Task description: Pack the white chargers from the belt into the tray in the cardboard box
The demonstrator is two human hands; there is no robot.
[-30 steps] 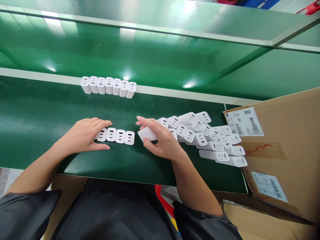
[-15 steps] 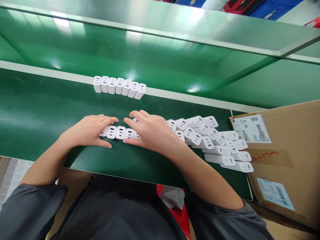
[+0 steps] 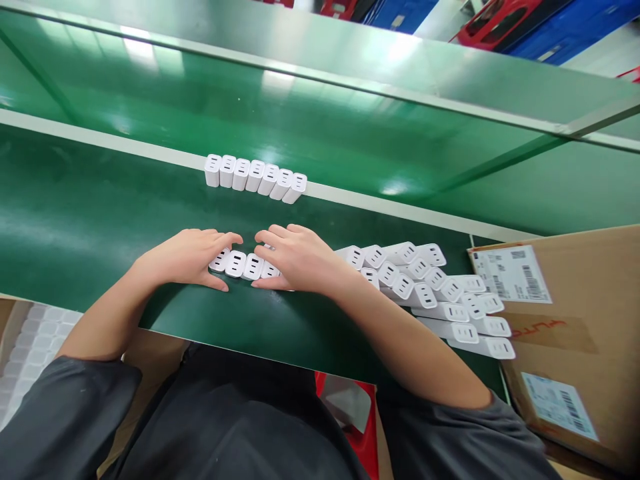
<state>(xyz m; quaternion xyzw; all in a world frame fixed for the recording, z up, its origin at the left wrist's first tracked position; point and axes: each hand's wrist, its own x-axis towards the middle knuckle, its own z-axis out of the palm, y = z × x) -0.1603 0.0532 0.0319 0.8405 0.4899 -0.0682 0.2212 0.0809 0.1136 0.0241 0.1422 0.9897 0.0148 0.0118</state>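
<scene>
Worktop [image 3: 100, 200], green, before me. Cardboard carton [image 3: 610, 287], labelled and taped, at its right end. Spread of white multi-port charger blocks [image 3: 425, 295], many leaning, at right, reaching near the carton. Far row of seven charger blocks [image 3: 255, 175], side by side against the pale strip. My right hand [image 3: 300, 260], cupped over the near row's right end; grip hidden, cannot tell. My left hand [image 3: 187, 257], thumb and fingers parted about its left end. Near row of charger blocks [image 3: 253, 267], ports up, between my hands.
</scene>
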